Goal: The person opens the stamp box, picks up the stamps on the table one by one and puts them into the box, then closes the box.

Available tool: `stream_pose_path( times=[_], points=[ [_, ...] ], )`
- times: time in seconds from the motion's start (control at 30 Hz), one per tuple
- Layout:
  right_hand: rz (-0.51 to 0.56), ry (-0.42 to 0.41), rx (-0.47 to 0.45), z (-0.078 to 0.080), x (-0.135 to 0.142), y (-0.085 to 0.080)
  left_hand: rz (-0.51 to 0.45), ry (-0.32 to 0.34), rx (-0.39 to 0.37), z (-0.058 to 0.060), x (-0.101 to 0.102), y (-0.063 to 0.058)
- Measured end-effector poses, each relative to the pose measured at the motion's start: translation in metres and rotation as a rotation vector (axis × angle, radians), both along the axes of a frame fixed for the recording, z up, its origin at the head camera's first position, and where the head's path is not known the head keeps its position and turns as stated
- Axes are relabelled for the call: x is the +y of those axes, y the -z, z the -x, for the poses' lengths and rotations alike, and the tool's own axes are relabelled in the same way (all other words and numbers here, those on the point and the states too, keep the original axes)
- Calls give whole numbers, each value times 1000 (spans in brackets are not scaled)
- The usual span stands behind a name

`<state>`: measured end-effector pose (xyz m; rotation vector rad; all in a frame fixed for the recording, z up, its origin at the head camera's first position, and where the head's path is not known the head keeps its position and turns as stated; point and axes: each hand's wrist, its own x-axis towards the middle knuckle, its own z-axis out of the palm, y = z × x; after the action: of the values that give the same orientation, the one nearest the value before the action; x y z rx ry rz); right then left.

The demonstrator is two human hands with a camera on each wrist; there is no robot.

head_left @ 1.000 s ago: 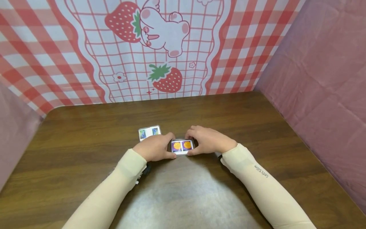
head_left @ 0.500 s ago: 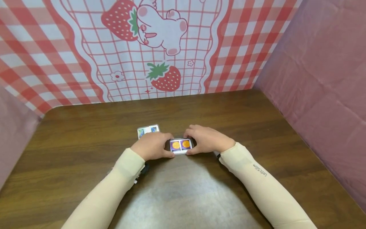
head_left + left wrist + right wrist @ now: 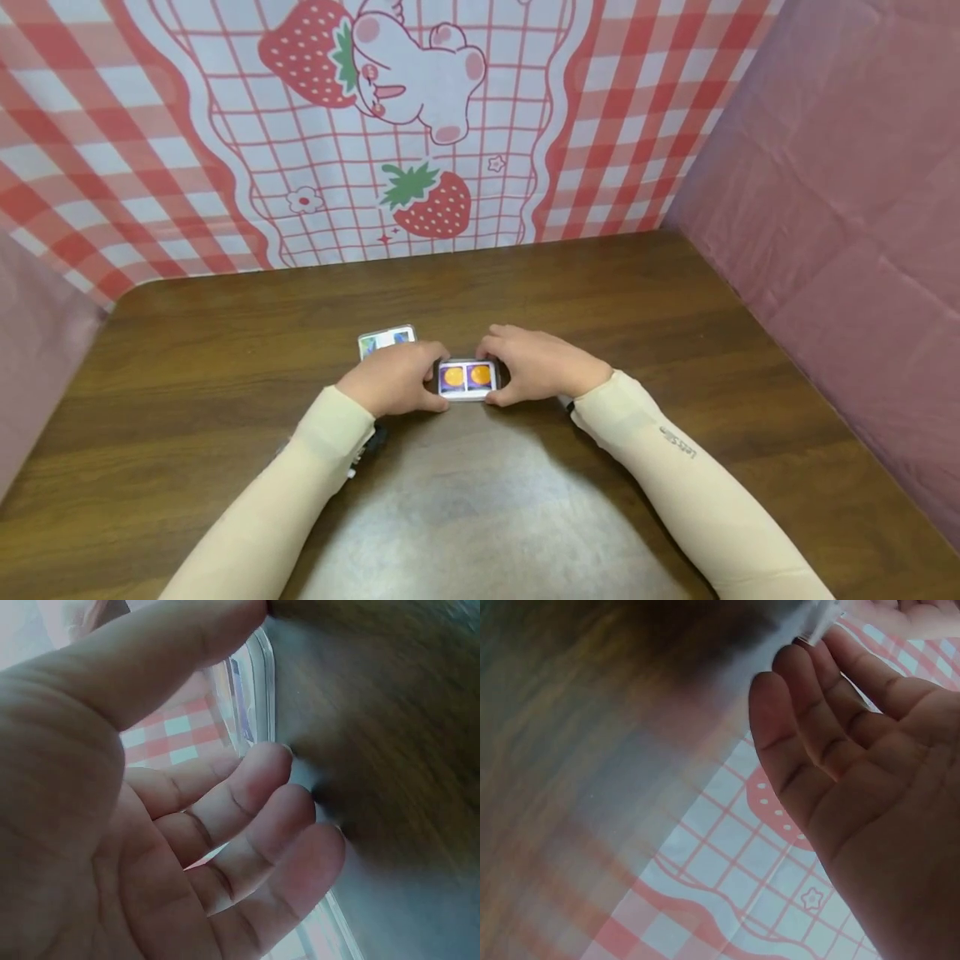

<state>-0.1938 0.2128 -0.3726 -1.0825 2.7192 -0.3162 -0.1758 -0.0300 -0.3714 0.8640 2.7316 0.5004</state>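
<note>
A small clear flat case (image 3: 467, 380), showing two orange round pictures on purple, lies between my hands at the middle of the table. My left hand (image 3: 393, 379) holds its left end, with the thumb at the near edge and fingers at the far edge. At the right end, my right hand (image 3: 538, 362) grips it the same way. The left wrist view shows the clear edge of the case (image 3: 264, 690) between thumb and fingers. In the right wrist view only a corner of it shows at the fingertips; the right thumb is out of sight.
Behind my left hand lies a second clear case (image 3: 386, 338) with blue-green pictures, partly covered by that hand. A brown wooden table (image 3: 600, 292) bears both. A checked strawberry cloth (image 3: 435, 200) hangs behind, and a pink cloth (image 3: 847, 208) stands on the right.
The head view has shifted slightly, so everything sits a little further left. Both hands stay on the orange-pictured case, which has moved very slightly left with them.
</note>
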Motion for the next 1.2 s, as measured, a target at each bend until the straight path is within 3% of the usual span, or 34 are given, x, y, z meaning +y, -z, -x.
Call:
stream_pose_path(
  times=[0.47, 0.67, 0.9, 1.2],
  points=[
    [-12, 16, 9, -2, -6, -4, 12, -3, 71, -1, -6, -3],
    [0, 18, -34, -1, -6, -6, 30, -14, 95, -2, -8, -7],
    [17, 52, -109, 2, 6, -12, 2, -70, 67, -6, -4, -1],
    [29, 110, -145, 5, 24, -21, 5, -77, 15, -4, -2, -1]
  ],
)
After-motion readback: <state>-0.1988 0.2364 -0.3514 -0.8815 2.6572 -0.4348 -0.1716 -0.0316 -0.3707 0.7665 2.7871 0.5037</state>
